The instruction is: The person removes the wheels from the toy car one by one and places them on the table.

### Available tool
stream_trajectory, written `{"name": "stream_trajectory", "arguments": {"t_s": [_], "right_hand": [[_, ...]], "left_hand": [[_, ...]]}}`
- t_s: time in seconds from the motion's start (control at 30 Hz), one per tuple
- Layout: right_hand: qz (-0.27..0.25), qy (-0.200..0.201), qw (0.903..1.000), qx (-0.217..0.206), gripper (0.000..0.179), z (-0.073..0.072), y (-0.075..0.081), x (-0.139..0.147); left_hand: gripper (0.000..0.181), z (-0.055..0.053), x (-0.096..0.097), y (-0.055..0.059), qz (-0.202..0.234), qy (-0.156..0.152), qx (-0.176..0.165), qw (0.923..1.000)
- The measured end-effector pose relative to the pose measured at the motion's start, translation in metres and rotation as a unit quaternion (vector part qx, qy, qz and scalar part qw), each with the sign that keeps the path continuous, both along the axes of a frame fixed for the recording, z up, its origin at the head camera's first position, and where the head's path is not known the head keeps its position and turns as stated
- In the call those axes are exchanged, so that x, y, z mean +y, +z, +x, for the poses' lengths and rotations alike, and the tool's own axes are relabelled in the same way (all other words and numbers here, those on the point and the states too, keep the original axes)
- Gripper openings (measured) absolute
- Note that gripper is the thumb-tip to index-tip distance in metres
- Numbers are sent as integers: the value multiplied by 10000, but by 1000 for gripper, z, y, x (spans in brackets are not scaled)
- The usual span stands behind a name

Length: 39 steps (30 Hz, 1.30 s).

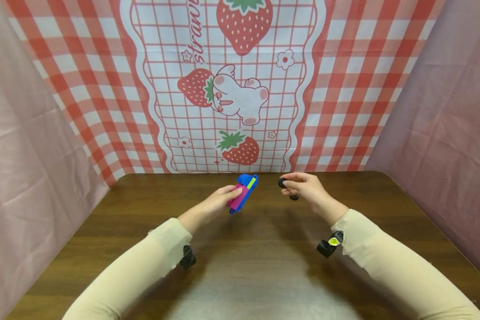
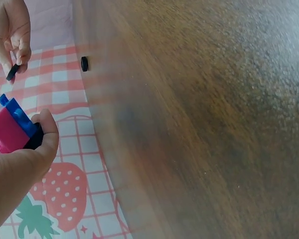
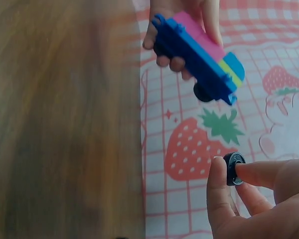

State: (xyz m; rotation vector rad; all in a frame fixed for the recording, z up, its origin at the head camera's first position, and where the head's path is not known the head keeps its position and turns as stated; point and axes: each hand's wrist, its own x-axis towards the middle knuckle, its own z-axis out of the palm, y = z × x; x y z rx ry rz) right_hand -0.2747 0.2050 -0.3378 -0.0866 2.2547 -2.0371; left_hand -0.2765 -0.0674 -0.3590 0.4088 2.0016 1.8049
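Observation:
My left hand [image 1: 220, 198] grips a toy car [image 1: 243, 194] built of blue, pink and yellow-green blocks, holding it tilted above the table. Black wheels [image 3: 202, 93] show along one side of the car in the right wrist view; on the side turned to that camera, bare blue pegs stick out. Between thumb and fingers, my right hand [image 1: 310, 190] pinches a small black wheel [image 3: 234, 169], apart from the car. A second loose wheel [image 1: 294, 197] lies on the table just below the right hand, and it also appears in the left wrist view.
The brown wooden table [image 1: 240, 266] ends at the back against a red-and-white checked cloth [image 1: 344, 89] with strawberry prints. Pink curtains [image 1: 444, 133] hang at both sides. A small black camera [image 1: 326, 248] sits on each wrist.

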Motion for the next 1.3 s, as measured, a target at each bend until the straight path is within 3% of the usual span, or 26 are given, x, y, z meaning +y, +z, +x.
{"name": "stream_trajectory", "arguments": {"t_s": [0.33,0.53,0.87,1.3], "right_hand": [[-245,-258,9993,-109,41,-12,-8,22],[169,-511,9984,-160,37,-17,-14,33],[442,-770,9958,-220,36,-24,-24,50],[404,-899,9928,-677,35,-36,-46,67]], "left_hand": [[44,-2,-1,-2,-82,50,41,9999],[41,-1,-2,-2,-1,63,84,9999],[42,-3,-4,-5,98,-13,7,10000],[42,-2,-6,-4,-43,-79,167,9998]]}}
